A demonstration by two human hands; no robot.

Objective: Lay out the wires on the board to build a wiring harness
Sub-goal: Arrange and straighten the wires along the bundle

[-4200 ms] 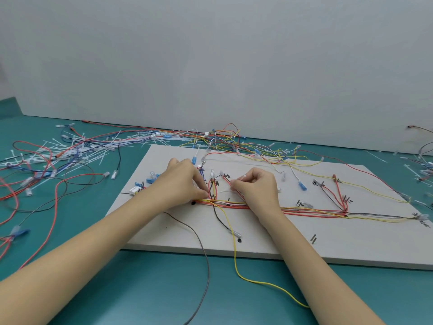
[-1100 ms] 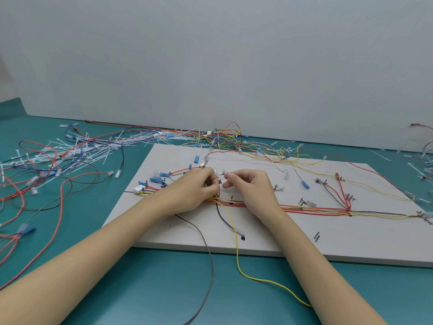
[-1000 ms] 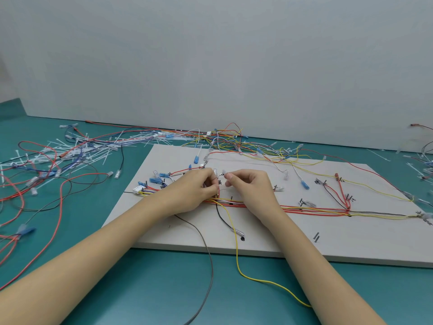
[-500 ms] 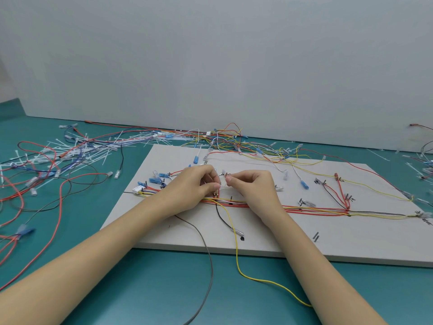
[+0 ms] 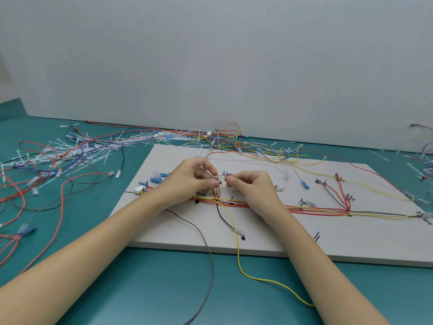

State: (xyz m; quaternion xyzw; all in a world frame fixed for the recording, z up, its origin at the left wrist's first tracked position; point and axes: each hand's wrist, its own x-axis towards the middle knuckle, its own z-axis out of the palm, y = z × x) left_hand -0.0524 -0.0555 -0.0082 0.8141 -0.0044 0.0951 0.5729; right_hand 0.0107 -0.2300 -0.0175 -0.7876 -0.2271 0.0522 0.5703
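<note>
On the flat white board [image 5: 269,240], a red, orange and yellow wire trunk [image 5: 311,209] already runs rightward. Left hand [image 5: 189,181] and right hand [image 5: 250,186] pinch small clear-tipped wire ends [image 5: 223,172] at a branch. A loose yellow wire [image 5: 239,249] and many loose wires on the teal bench [image 5: 140,289] remain unrouted.

Two bare forearms come into view from the near edge of the table, slim and smooth, narrowing toward the wrists. No sleeve shows on either arm — both are uncovered all the way to where the picture cuts them off. The left hand [image 5: 189,181] and the right hand [image 5: 254,188] are gloveless, with short, plain nails — nothing is worn on the visible fingers or wrists.
</note>
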